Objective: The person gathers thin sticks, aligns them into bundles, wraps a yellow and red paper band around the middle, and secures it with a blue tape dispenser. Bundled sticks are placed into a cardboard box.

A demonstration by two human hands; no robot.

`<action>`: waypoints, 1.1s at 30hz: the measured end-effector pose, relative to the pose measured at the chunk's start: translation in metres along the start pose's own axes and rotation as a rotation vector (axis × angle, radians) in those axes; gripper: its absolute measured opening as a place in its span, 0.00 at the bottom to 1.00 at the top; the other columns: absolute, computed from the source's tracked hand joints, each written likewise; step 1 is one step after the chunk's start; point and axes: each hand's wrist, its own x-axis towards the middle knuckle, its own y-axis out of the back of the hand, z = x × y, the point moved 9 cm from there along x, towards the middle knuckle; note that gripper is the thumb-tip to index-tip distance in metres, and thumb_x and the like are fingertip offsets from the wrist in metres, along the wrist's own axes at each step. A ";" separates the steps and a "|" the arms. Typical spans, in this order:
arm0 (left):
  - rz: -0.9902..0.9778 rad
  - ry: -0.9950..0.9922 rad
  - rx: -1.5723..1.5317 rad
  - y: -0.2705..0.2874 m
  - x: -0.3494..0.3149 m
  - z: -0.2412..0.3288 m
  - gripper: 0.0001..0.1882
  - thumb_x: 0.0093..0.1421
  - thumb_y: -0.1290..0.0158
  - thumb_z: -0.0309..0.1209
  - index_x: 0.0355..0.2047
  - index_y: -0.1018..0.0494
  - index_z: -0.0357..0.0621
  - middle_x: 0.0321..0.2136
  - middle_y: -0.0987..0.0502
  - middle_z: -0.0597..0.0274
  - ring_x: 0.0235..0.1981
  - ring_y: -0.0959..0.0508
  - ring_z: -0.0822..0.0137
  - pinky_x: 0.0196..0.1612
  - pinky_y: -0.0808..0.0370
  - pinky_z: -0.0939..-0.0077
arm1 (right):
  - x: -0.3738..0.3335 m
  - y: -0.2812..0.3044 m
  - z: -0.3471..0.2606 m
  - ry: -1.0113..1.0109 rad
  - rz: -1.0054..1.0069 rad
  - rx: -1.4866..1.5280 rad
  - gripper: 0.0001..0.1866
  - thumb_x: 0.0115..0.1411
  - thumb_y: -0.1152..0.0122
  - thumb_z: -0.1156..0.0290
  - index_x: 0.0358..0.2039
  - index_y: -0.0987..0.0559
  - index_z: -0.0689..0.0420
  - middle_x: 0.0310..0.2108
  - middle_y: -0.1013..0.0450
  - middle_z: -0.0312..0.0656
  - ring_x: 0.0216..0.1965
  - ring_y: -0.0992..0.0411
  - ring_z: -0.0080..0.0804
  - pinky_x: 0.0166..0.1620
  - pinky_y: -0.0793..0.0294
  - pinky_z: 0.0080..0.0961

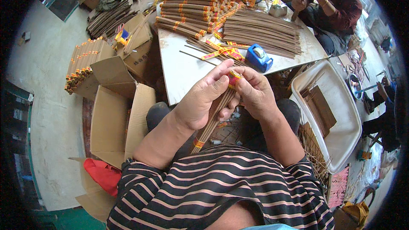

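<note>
Left hand (pixel 200 100), right hand (pixel 258 93): fingers gripping upper end of slim brown-stick bundle with red-yellow bands (pixel 206 131), tilted above lap. Blue plastic tape dispenser (pixel 259 58) beyond, on white tabletop (pixel 175 74).

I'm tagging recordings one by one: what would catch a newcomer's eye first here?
First, the bundle of brown sticks at centre, held by the person's left grip and right grip before a striped shirt. Next, the pile of banded bundles on the white table ahead, and the bright blue tape dispenser near the table's closer edge.
</note>
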 end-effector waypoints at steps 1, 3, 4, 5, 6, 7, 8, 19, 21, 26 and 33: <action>-0.017 0.016 -0.030 -0.002 0.000 -0.001 0.30 0.62 0.57 0.41 0.61 0.54 0.52 0.23 0.32 0.56 0.14 0.34 0.73 0.15 0.36 0.84 | 0.001 -0.001 0.001 0.003 -0.045 0.030 0.20 0.59 0.47 0.64 0.47 0.32 0.63 0.32 0.29 0.40 0.22 0.29 0.22 0.28 0.28 0.16; -0.059 0.035 -0.071 -0.007 0.003 -0.003 0.30 0.62 0.58 0.42 0.61 0.55 0.54 0.21 0.32 0.56 0.14 0.35 0.73 0.15 0.36 0.84 | 0.001 0.001 0.002 0.013 -0.105 0.182 0.21 0.56 0.43 0.64 0.47 0.30 0.64 0.37 0.28 0.43 0.30 0.27 0.27 0.37 0.27 0.21; -0.085 0.039 -0.082 -0.010 0.004 -0.003 0.30 0.62 0.58 0.42 0.61 0.55 0.54 0.21 0.33 0.57 0.13 0.35 0.73 0.15 0.36 0.84 | 0.003 0.004 0.006 0.049 -0.099 0.203 0.22 0.56 0.43 0.64 0.46 0.30 0.64 0.38 0.28 0.43 0.33 0.28 0.28 0.39 0.28 0.22; -0.111 0.043 -0.093 -0.012 0.006 -0.004 0.30 0.62 0.58 0.42 0.61 0.55 0.54 0.21 0.33 0.57 0.13 0.35 0.73 0.15 0.36 0.84 | 0.004 0.008 0.008 0.086 -0.093 0.224 0.22 0.56 0.42 0.63 0.46 0.29 0.65 0.39 0.28 0.43 0.35 0.28 0.29 0.41 0.29 0.23; -0.131 0.049 -0.084 -0.014 0.006 -0.004 0.31 0.62 0.58 0.43 0.61 0.56 0.54 0.21 0.33 0.57 0.12 0.36 0.74 0.15 0.36 0.84 | 0.005 0.005 0.009 0.070 -0.152 0.301 0.21 0.55 0.42 0.64 0.44 0.28 0.65 0.40 0.28 0.44 0.41 0.30 0.30 0.47 0.32 0.25; -0.151 0.054 -0.075 -0.015 0.005 -0.003 0.31 0.62 0.58 0.43 0.61 0.56 0.53 0.20 0.33 0.57 0.12 0.36 0.74 0.15 0.36 0.84 | 0.006 0.006 0.013 0.053 -0.150 0.301 0.21 0.55 0.42 0.64 0.45 0.28 0.65 0.40 0.28 0.44 0.41 0.30 0.30 0.47 0.32 0.26; -0.171 0.060 -0.066 -0.016 0.004 -0.002 0.31 0.61 0.58 0.44 0.61 0.56 0.53 0.20 0.33 0.58 0.11 0.37 0.74 0.14 0.37 0.84 | 0.006 0.006 0.017 0.035 -0.148 0.302 0.21 0.55 0.42 0.64 0.45 0.28 0.65 0.40 0.28 0.44 0.41 0.30 0.30 0.47 0.32 0.27; -0.016 -0.866 0.742 -0.033 -0.042 0.161 0.32 0.52 0.47 0.51 0.48 0.38 0.41 0.16 0.36 0.68 0.14 0.34 0.77 0.18 0.37 0.84 | 0.016 0.044 0.008 0.093 0.245 0.181 0.11 0.58 0.48 0.69 0.35 0.25 0.64 0.26 0.27 0.41 0.29 0.30 0.25 0.34 0.31 0.19; 0.098 -0.946 0.683 -0.010 -0.046 0.178 0.18 0.54 0.45 0.43 0.37 0.32 0.42 0.18 0.34 0.67 0.17 0.33 0.75 0.20 0.37 0.83 | 0.014 0.043 0.017 0.078 0.251 0.163 0.10 0.58 0.48 0.69 0.33 0.26 0.64 0.24 0.28 0.40 0.27 0.30 0.24 0.33 0.32 0.19; 0.530 -0.987 0.641 0.096 -0.020 0.172 0.09 0.51 0.42 0.27 0.25 0.33 0.43 0.17 0.31 0.67 0.15 0.31 0.74 0.18 0.31 0.81 | 0.008 0.055 0.040 0.008 0.323 0.160 0.09 0.58 0.48 0.69 0.32 0.26 0.63 0.24 0.29 0.40 0.26 0.31 0.23 0.31 0.33 0.17; 0.635 -0.986 0.722 0.108 -0.012 0.171 0.08 0.52 0.44 0.25 0.23 0.35 0.44 0.15 0.33 0.68 0.13 0.32 0.76 0.17 0.33 0.82 | 0.010 0.057 0.046 -0.037 0.336 0.074 0.09 0.56 0.48 0.69 0.30 0.25 0.63 0.21 0.29 0.37 0.24 0.33 0.21 0.29 0.35 0.16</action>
